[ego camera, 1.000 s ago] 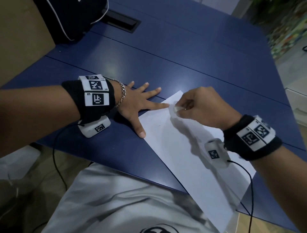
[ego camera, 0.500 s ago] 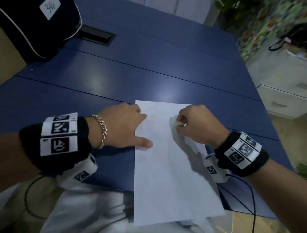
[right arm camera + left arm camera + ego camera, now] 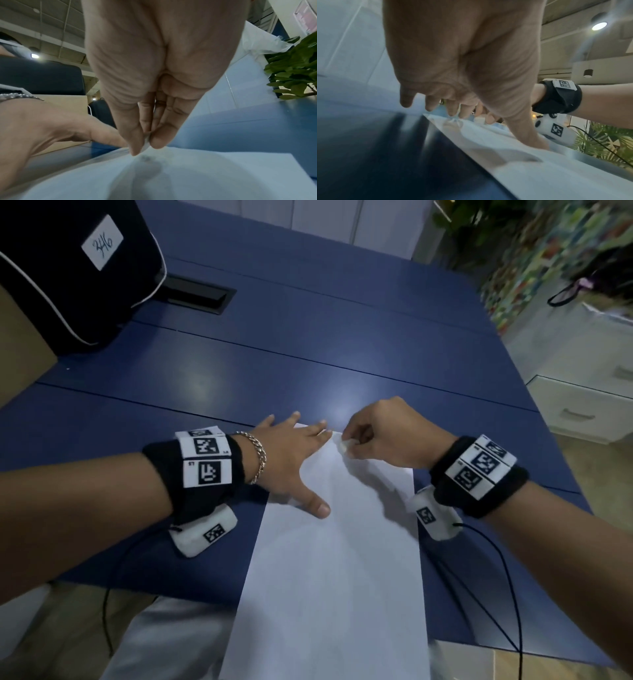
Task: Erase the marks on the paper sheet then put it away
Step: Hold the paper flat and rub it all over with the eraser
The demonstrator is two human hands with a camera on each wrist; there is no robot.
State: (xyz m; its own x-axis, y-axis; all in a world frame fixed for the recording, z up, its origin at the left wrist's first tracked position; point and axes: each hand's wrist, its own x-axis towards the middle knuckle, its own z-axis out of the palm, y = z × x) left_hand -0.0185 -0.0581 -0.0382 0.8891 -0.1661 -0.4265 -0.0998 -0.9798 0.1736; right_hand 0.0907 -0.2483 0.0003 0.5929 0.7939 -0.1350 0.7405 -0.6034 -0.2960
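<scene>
At the near edge of the worktop [image 3: 205, 378], the paper sheet [image 3: 335, 577] is seen to overhang toward the person's lap, its near end unsupported; it lies lengthwise across the blue surface, its far end between the two hands. Should pressure be lost, the sheet could be dragged off by that hanging weight. Further in, the left hand [image 3: 291, 460] is laid flat with fingers spread and straight, the thumb and fingertips pressed on the sheet's left margin and far corner, nothing being gripped. If this hold is eased while rubbing is under way, the paper could be skewed, buckled or creased. Just beside it, the right hand [image 3: 383, 436] is curled, and a small white eraser [image 3: 349, 444] is pinched between thumb and fingertips and set against the sheet near its far edge, where a faint grey smudge [image 3: 145, 158] is visible in the right wrist view. Because the rubbing is judged to be so close to the edge, a stroke toward the free border could fold or tear it, and graphite could be smeared rather than lifted. Beyond, a black bag [image 3: 68, 268] stands well apart.
</scene>
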